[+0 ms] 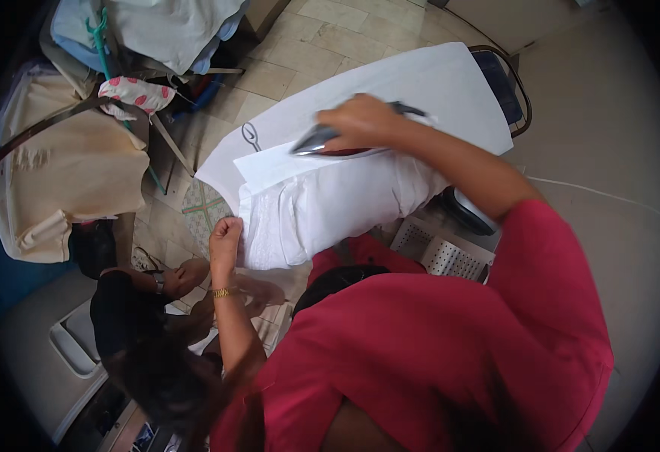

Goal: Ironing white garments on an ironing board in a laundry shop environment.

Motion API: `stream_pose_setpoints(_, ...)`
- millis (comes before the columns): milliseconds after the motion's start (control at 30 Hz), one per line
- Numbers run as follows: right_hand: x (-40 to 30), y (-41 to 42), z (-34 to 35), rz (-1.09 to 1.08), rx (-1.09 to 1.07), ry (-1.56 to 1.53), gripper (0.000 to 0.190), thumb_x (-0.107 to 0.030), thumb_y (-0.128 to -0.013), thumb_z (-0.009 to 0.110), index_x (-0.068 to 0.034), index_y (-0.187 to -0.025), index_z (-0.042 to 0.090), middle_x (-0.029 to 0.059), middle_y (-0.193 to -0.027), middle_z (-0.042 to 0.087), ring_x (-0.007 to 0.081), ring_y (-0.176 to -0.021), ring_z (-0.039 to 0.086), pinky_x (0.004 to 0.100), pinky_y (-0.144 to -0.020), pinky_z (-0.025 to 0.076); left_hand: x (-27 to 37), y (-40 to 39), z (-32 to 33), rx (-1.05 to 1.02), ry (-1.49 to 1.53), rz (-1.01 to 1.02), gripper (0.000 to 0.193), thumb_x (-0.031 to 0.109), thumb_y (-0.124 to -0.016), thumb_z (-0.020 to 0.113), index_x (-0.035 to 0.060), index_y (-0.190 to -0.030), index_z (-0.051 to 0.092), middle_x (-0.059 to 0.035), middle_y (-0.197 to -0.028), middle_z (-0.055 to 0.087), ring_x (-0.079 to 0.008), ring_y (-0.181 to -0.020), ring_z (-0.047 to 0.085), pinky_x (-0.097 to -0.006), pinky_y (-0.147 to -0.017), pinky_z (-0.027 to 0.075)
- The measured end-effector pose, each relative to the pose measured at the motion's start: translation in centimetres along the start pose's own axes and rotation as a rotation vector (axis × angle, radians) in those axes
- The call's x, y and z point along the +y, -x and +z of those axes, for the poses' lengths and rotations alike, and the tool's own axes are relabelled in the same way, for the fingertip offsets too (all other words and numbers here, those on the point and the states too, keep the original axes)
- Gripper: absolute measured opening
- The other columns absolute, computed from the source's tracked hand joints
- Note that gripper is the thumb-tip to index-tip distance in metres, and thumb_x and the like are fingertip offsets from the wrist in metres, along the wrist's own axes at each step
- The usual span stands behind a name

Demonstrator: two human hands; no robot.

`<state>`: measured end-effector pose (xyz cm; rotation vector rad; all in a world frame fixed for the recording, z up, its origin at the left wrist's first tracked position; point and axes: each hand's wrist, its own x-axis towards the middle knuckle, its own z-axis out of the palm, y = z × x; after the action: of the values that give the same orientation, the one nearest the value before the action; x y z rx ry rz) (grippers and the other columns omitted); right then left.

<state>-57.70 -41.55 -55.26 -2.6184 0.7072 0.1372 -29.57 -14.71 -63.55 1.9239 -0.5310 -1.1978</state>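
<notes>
My right hand (363, 124) grips a clothes iron (315, 140), whose metal tip points left. Under it lies a flat white strip of cloth (270, 164), part of or beside a white garment (330, 212); I cannot tell which. The garment is bunched in folds along the near side of the ironing board (437, 73) and hangs over its edge. My left hand (226, 240) pinches the garment's left edge between thumb and fingers. The iron's soleplate is mostly hidden by my hand and the cloth.
Another person (132, 322) sits close on the left, a watch on one wrist. Beige cloth (81, 175) hangs at the far left, near a green pole (99, 48). A perforated metal piece (454, 257) stands below the board. A chair (502, 85) is behind its right end.
</notes>
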Motion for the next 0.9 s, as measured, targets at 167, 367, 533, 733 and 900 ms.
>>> stream_pose_setpoints(167,-5.7,-7.1,2.3,-0.184,0.043,-0.026,0.038,-0.037,-0.072,0.069,-0.01,-0.098,0.065,0.0164,-0.088,0.068,0.0345,-0.084,0.066,0.0449,-0.072,0.053,1.8,0.1,1.5,-0.012,0.006,-0.063,0.014,0.02,-0.091,0.062,0.0091,-0.082,0.063,0.0088,-0.064,0.049,-0.0012,-0.053,0.038,-0.0179,-0.048,0.029)
stream_pose_setpoints(367,1.5,1.6,0.2,0.082,0.145,-0.115,0.041,-0.036,-0.07,0.066,-0.011,-0.103,0.064,0.0168,-0.086,0.068,0.0348,-0.082,0.066,0.0457,-0.071,0.052,1.1,0.3,0.7,0.043,0.045,-0.03,0.02,0.025,-0.092,0.061,0.0123,-0.076,0.06,0.0094,-0.063,0.048,-0.001,-0.055,0.038,-0.0185,-0.05,0.029)
stream_pose_setpoints(533,10.5,13.3,-0.8,0.48,0.266,-0.007,0.045,-0.045,-0.075,0.067,-0.012,-0.104,0.061,0.019,-0.082,0.067,0.0378,-0.079,0.065,0.0454,-0.07,0.051,2.0,0.5,1.2,0.088,0.018,-0.04,0.024,0.026,-0.092,0.06,0.0149,-0.071,0.057,0.0099,-0.062,0.047,-0.0011,-0.053,0.036,-0.0197,-0.05,0.029)
stream_pose_setpoints(733,18.4,19.8,-4.1,0.91,0.399,0.073,0.059,-0.053,-0.074,0.069,-0.008,-0.112,0.059,0.0215,-0.091,0.068,0.0373,-0.088,0.066,0.0454,-0.076,0.051,1.9,0.6,1.5,0.087,-0.024,-0.022,0.025,0.025,-0.093,0.059,0.0151,-0.07,0.055,0.0097,-0.059,0.044,-0.0013,-0.05,0.034,-0.0202,-0.047,0.026)
stream_pose_setpoints(900,28.5,20.7,-7.5,1.107,0.53,-0.001,0.064,-0.056,-0.073,0.068,-0.008,-0.114,0.059,0.021,-0.101,0.067,0.0352,-0.096,0.065,0.0433,-0.082,0.049,1.2,0.5,1.6,0.115,-0.027,0.003,0.024,0.023,-0.093,0.058,0.0133,-0.071,0.055,0.0091,-0.058,0.043,-0.0018,-0.05,0.034,-0.0205,-0.046,0.026)
